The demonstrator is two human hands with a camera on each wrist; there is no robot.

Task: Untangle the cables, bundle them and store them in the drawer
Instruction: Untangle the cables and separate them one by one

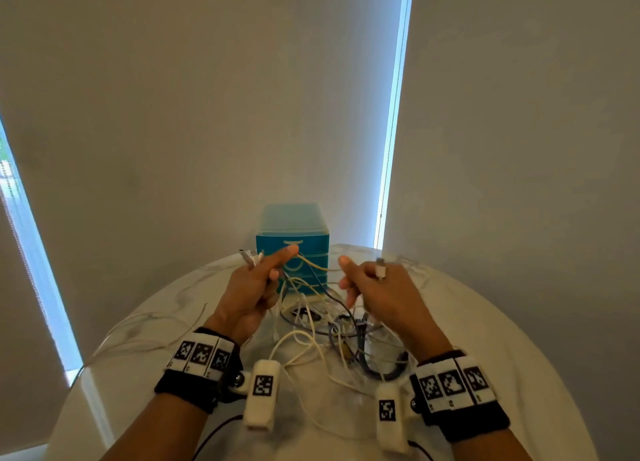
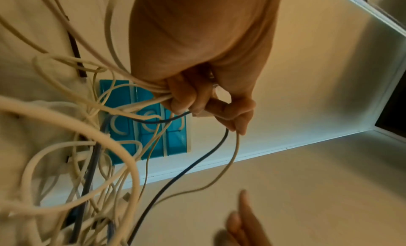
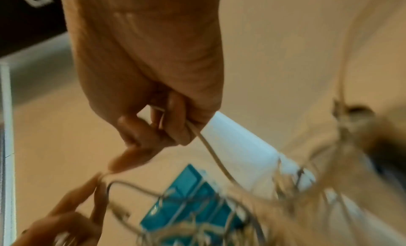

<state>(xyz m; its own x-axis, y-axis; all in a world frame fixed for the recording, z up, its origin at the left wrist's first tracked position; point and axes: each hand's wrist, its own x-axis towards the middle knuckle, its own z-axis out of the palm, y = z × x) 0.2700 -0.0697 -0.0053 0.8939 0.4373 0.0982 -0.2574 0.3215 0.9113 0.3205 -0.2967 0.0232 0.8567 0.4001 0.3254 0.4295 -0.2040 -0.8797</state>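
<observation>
A tangle of white, cream and dark cables (image 1: 332,325) lies on the round white table (image 1: 485,339) before a small blue drawer unit (image 1: 292,242). My left hand (image 1: 263,277) is raised over the pile; its curled fingers grip several white cables (image 2: 153,93), and plug ends (image 1: 251,256) stick out behind it. My right hand (image 1: 367,280) holds a cream cable (image 3: 211,149) in its curled fingers, with a white plug (image 1: 380,268) resting over its knuckles. A yellow strand (image 1: 313,263) and a dark one (image 2: 197,162) run between the hands. All the drawers look closed.
The drawer unit stands at the table's far edge against pale roller blinds (image 1: 207,114). Thin cable loops (image 1: 145,329) spill toward the table's left edge. Bright window strips (image 1: 391,149) show between the blinds. The right wrist view is blurred.
</observation>
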